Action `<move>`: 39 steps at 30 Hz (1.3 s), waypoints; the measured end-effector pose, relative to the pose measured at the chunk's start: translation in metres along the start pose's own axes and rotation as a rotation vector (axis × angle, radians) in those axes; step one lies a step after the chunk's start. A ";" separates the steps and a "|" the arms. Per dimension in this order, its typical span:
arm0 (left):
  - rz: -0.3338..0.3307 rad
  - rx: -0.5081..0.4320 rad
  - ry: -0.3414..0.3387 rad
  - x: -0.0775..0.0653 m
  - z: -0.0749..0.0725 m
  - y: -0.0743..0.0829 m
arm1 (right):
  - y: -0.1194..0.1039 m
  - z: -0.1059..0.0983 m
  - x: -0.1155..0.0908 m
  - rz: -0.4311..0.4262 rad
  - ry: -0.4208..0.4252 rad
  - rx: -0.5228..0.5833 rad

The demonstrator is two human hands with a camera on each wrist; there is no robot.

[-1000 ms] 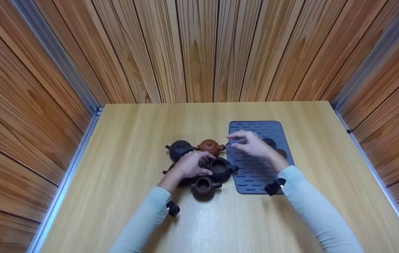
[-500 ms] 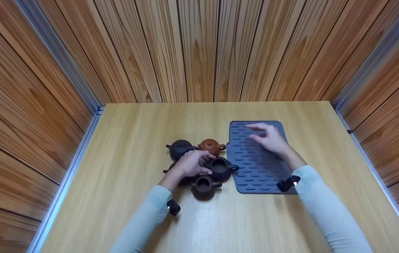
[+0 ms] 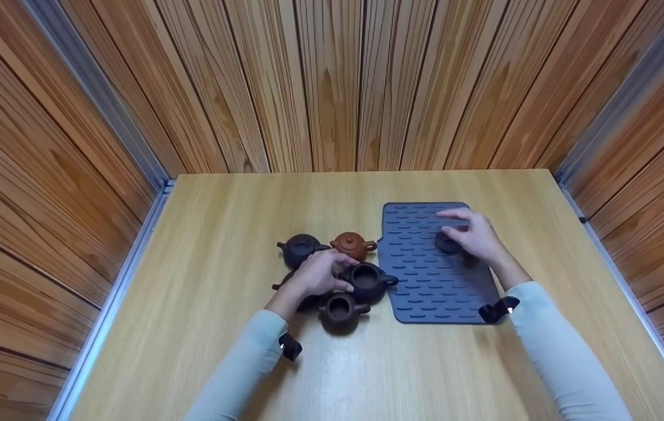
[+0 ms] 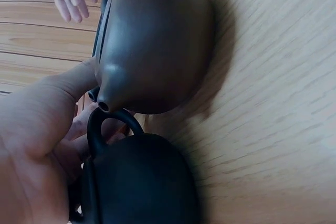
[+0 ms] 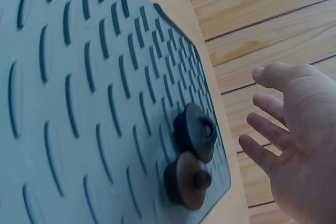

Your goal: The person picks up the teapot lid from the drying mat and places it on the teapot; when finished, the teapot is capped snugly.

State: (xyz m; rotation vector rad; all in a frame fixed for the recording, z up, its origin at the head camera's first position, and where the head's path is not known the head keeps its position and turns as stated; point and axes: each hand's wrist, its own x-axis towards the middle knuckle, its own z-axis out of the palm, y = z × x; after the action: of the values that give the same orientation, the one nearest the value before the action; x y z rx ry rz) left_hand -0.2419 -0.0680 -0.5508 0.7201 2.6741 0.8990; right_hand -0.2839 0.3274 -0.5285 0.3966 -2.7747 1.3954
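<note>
Several small clay teapots stand in a cluster left of the mat. My left hand [image 3: 317, 272] holds the spout side of the lidless black teapot [image 3: 372, 294], thumb in front and fingers behind. The lidless brown teapot [image 3: 338, 318] stands nearest the front; its spout side fills the upper left wrist view. Under my left wrist another dark teapot [image 4: 142, 182] is mostly hidden. My right hand [image 3: 477, 235], fingers spread and holding nothing, is over the far right of the mat. Close by lie a black lid [image 5: 194, 132] and a brown lid [image 5: 185, 182] with a knob.
A grey ridged mat [image 3: 419, 307] lies on the wooden table [image 3: 221, 234]. Behind the left hand stand a lidded black teapot [image 3: 297, 250] and an orange-brown lidded teapot [image 3: 348, 242]. Wood-plank walls [image 3: 332, 88] enclose the table at the back and sides.
My right hand has moved right across the mat, first away from the table's front, then lower over the lids. The left hand and teapots have stayed in place.
</note>
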 end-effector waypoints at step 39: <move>-0.015 -0.020 -0.012 0.000 0.000 0.000 | 0.044 0.016 -0.015 0.098 0.095 0.001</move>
State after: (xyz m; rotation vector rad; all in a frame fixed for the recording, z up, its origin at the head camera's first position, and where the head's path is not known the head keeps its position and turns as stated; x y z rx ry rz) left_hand -0.2415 -0.0683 -0.5503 0.6986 2.6527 0.9127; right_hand -0.2775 0.3434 -0.5749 0.1915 -2.7513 1.3959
